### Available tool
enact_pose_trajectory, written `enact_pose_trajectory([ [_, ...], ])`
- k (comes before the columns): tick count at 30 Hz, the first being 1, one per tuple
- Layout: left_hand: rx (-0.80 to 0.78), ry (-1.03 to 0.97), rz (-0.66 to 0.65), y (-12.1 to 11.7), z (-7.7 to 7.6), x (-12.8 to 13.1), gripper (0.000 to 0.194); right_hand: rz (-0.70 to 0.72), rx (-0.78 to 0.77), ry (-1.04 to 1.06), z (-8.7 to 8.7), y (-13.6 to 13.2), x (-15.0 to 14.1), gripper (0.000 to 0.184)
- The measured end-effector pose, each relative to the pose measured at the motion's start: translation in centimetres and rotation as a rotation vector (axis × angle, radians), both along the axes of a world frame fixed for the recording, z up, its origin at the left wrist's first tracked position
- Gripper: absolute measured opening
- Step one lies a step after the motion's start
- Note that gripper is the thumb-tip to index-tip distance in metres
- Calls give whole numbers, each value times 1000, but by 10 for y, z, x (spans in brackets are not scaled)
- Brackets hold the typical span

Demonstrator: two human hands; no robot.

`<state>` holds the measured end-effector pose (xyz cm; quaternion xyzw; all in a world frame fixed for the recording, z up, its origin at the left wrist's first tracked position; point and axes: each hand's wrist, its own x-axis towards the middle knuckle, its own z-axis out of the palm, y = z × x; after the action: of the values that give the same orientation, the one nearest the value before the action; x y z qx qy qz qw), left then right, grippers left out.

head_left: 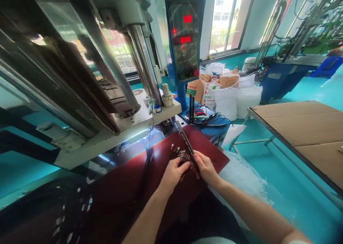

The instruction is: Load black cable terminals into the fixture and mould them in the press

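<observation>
My right hand (204, 166) is closed around the lower part of a long, dark, slotted metal bar (185, 137), which slants up and away to the left over the red-brown work board (160, 190). Just left of the bar, my left hand (174, 173) pinches at a cluster of small metal connector pieces (184, 157), thumb and fingers closed. Whether these pieces are loose or joined to cables is too small to tell. A few similar shiny pieces lie on the board beyond my left hand.
A press machine (150, 124) with steel columns stands at the left, and a blue control box (184, 40) with red digits behind it. Black cables (45, 208) lie at lower left. Filled white sacks (226, 103) and a cardboard-topped table (297, 119) are to the right.
</observation>
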<state>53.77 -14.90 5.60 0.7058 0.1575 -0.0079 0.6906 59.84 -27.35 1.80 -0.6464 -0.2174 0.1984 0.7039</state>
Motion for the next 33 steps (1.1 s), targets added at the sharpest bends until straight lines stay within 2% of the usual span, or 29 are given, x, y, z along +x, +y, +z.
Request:
enact_pose_trajectory([
  [3, -29, -9, 90, 8, 1, 2, 26, -12, 6, 37, 1, -2, 0, 43],
  [6, 41, -33, 143, 11, -3, 2, 23, -11, 2, 55, 1, -3, 0, 44],
  [12, 259, -133, 111, 6, -6, -1, 15, 17, 30, 55, 0, -3, 0, 45],
  [17, 404, -140, 67, 2, -5, -4, 19, 43, 45, 54, 1, -4, -1, 44],
  [19, 358, -124, 82, 1, -6, -4, 22, 42, 44, 63, 1, -4, -1, 44],
  [26, -35, 98, 24, 0, -2, 0, 31, 37, 21, 64, -1, -4, 0, 44],
  [28, -72, 124, 16, -1, 0, 1, 34, 37, 14, 57, -1, -4, 0, 43],
  [33, -52, 20, 32, -1, -2, 0, 30, 48, 11, 55, 0, -4, 0, 42],
])
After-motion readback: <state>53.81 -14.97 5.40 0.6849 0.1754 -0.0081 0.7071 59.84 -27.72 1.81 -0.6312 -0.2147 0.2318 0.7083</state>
